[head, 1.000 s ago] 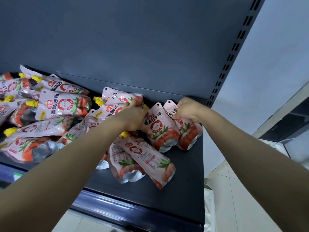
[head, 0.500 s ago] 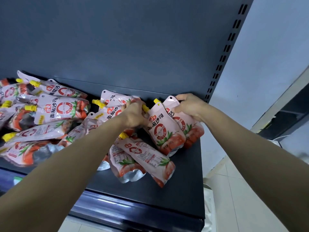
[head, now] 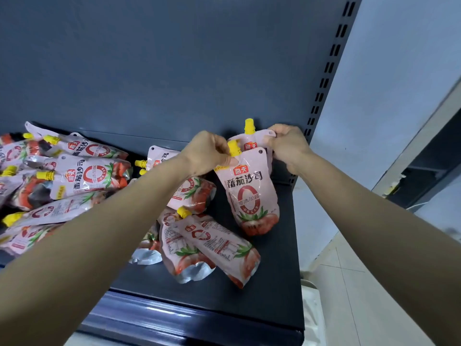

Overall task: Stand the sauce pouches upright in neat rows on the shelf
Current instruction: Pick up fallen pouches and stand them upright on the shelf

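Note:
Two pink tomato sauce pouches with yellow caps stand upright at the right end of the dark shelf [head: 249,303], one behind the other. My left hand [head: 208,153] pinches the top left corner of the front pouch [head: 250,193], just beside its cap. My right hand [head: 287,144] grips the top right corner of the rear pouch [head: 252,141], which is mostly hidden behind the front one. Several more pouches lie flat in a heap on the left [head: 82,176], and two lie in the middle [head: 212,245].
The shelf's dark back panel [head: 174,71] rises right behind the pouches. A slotted upright post [head: 326,71] bounds the shelf on the right. Beyond it are a pale wall and tiled floor [head: 361,295]. Bare shelf surface lies in front of the standing pouches.
Both hands have tilted the two right-hand pouches up from leaning to standing, caps now on top. The hands have risen with them toward the back panel.

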